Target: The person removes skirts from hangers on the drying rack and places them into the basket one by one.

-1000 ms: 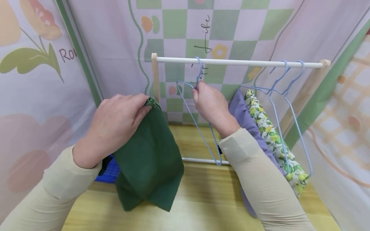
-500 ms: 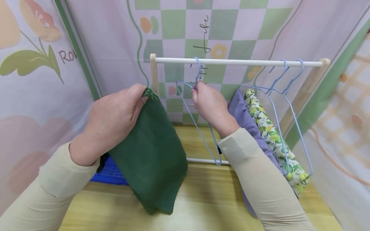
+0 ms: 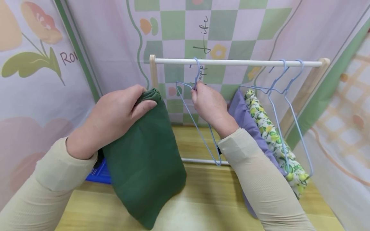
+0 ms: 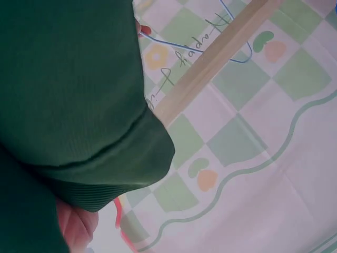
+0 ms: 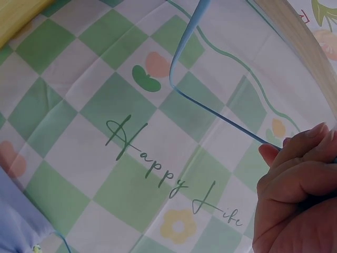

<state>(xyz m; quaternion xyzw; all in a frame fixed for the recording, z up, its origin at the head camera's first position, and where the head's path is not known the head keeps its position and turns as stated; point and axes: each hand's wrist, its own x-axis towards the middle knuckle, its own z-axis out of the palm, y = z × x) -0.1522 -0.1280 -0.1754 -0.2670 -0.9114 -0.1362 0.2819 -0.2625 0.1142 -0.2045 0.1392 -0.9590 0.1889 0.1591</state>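
A dark green cloth [image 3: 147, 154] hangs from my left hand [image 3: 115, 118], which pinches its gathered top edge between thumb and fingers. In the left wrist view the green cloth [image 4: 73, 95] fills much of the left side and hides most of that hand. My right hand [image 3: 211, 104] grips a light blue wire hanger [image 3: 199, 131] at its neck, just under the hook. That hook sits over the white rail [image 3: 240, 62]. From the right wrist view, curled fingers [image 5: 300, 174] close round the end of the hanger's arm [image 5: 221, 113].
Two more blue hangers [image 3: 297, 128] hang at the rail's right end, beside a purple cloth [image 3: 245, 112] and a lemon-print cloth [image 3: 267, 131]. Wooden posts [image 3: 154, 72] carry the rail. A blue basket [image 3: 99, 173] stands at left on the wooden table [image 3: 208, 199].
The green cloth has shifted left and now hangs lower, with more of its top gathered under my left thumb. My right hand stays on the hanger.
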